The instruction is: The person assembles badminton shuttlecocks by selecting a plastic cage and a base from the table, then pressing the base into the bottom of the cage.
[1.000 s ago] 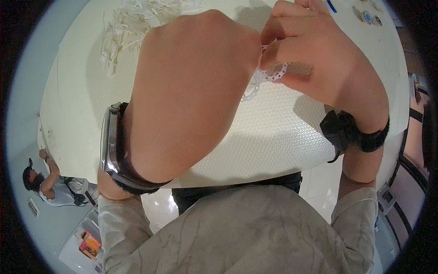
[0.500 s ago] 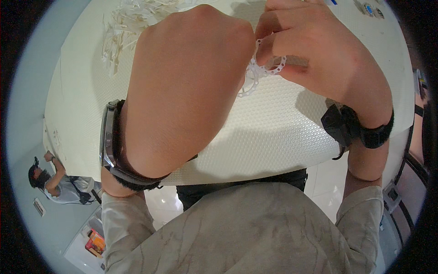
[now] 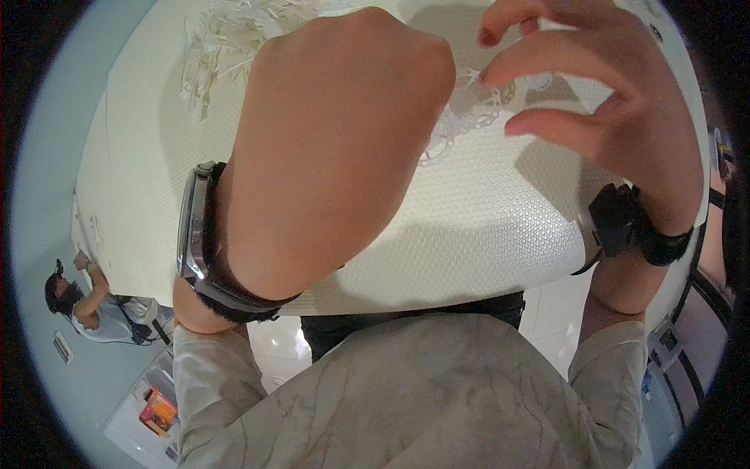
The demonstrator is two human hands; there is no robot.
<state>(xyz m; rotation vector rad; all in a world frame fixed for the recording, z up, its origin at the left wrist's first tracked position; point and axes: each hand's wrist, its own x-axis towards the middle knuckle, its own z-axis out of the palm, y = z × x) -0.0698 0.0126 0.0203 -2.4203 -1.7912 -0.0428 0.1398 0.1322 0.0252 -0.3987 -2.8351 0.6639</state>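
A thin white plastic piece (image 3: 475,121) with curved, perforated, ring-like bands sticks out past the right edge of my left hand (image 3: 351,133). That hand is bent over with its back up and looks closed on the piece, though its fingertips are hidden beneath it. My right hand (image 3: 605,86) is just right of the piece, its thumb and curled fingers spread apart. Nothing shows in its grasp. The index fingertip comes close to the top of the piece; whether it touches cannot be told.
A heap of thin white strips (image 3: 223,47) lies on the textured white table (image 3: 469,234) at the far left. A small dark round item (image 3: 656,33) sits at the far right. Another person (image 3: 98,305) works by the table's left edge. An orange-red box (image 3: 158,410) is at lower left.
My right hand has let go of the white perforated piece and moved right, its fingers spreading. My left hand has shifted slightly right.
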